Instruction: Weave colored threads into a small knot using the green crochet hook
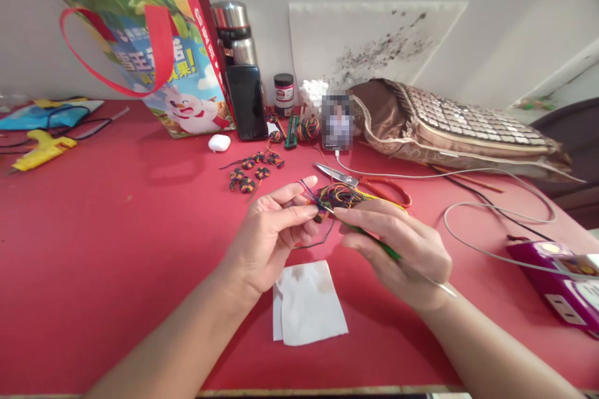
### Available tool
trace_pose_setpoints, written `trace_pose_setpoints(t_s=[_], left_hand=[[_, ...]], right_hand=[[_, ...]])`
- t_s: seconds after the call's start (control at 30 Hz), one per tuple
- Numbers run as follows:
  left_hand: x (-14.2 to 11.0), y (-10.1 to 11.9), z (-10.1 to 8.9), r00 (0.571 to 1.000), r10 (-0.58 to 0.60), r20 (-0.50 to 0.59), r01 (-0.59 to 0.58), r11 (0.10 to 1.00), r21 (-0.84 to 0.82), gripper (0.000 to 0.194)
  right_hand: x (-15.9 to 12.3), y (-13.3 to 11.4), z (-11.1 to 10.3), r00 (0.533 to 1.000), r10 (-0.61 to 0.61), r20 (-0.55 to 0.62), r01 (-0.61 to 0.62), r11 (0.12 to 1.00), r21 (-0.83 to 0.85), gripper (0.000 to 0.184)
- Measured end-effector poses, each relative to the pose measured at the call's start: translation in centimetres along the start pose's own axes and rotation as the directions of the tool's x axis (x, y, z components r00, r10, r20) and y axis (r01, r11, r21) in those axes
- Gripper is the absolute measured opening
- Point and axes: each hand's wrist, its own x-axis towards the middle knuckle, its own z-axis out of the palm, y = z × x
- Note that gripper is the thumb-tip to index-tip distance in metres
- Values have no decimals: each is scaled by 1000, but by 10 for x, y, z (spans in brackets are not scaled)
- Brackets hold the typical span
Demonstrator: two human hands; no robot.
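Observation:
My left hand (281,224) pinches a small dark multicoloured crochet piece (321,216), with a strand of yarn raised over its index finger. In my right hand (397,246) is a crochet hook (374,242) with a green grip, its metal tip touching the piece by my left thumb. Behind the fingertips lies a loose tangle of multicoloured yarn (344,194). Scissors (344,176) with orange handles rest open just beyond it. Several finished crochet flowers (246,182) in black and orange lie farther back to the left.
Folded white paper (311,312) lies before my hands. Behind stand a dark phone (247,103), a lit phone (337,141) on a cable, a jar (283,96), a yarn ball (309,129) and a shopping bag (191,75). A sequined bag (449,118) and purple power strip (556,287) sit right; a yellow glue gun (42,151), left.

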Motion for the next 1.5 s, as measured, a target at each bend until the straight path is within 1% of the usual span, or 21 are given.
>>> trace_pose_setpoints(t_s=[0.07,0.1,0.13,0.2,0.27,0.37,0.47,0.57,0.63,0.73,0.83,0.9,0.97,1.0,1.07,1.17,1.23,1.3,1.5], left_hand=[[0,-1,1,999,-22,30,22,1000,-22,29],[-1,-1,2,999,-9,37,9,1000,-14,29],[-3,-3,2,999,21,37,-22,1000,7,30],[-6,-5,4,991,136,17,-137,987,84,37],[-10,-7,5,960,280,12,-277,941,195,40],[-13,-9,4,903,426,56,-418,842,341,39],[-11,-11,2,852,509,127,-508,741,440,42],[-6,-13,-2,812,561,162,-554,654,515,42],[-4,-13,-4,802,569,183,-566,625,537,42],[-2,-11,-6,806,551,218,-567,610,554,40],[0,-8,-9,807,542,233,-559,578,594,34],[1,-6,-11,801,546,245,-562,545,622,24],[2,-6,-12,794,543,273,-572,517,637,10],[2,-5,-11,791,538,293,-580,503,640,8],[3,-5,-11,776,529,343,-604,469,644,13],[3,-4,-10,742,534,406,-646,406,646,16],[3,-3,-10,725,543,423,-661,377,649,17],[3,-2,-10,721,546,427,-664,368,650,17],[-1,-2,-9,763,516,389,-622,422,660,16]], right_hand=[[0,-1,2,995,-93,33,96,986,-133,28],[0,-1,4,990,-136,45,142,971,-195,29],[0,-2,6,983,-177,49,183,952,-245,29],[1,-4,10,971,-237,40,238,921,-309,31],[2,-7,15,966,-256,26,248,903,-351,31],[2,-12,18,971,-236,23,226,890,-395,28],[1,-17,18,975,-221,11,206,891,-404,23],[1,-21,14,979,-202,-9,182,900,-395,21],[1,-23,11,986,-164,-12,148,916,-374,20],[2,-23,4,997,-73,-5,68,949,-308,20],[4,-21,-2,999,25,-20,-28,985,-168,20],[6,-18,-6,996,94,-8,-94,994,-59,20],[7,-14,-10,986,166,-4,-165,986,28,19],[7,-12,-11,979,204,-8,-204,977,62,18],[6,-9,-14,958,286,-16,-282,952,120,15],[6,-5,-18,922,387,-12,-377,904,202,12],[7,-4,-20,906,422,-5,-409,881,237,14],[8,-4,-21,899,437,-5,-422,871,252,15],[9,-4,-19,882,471,-22,-455,863,221,20]])
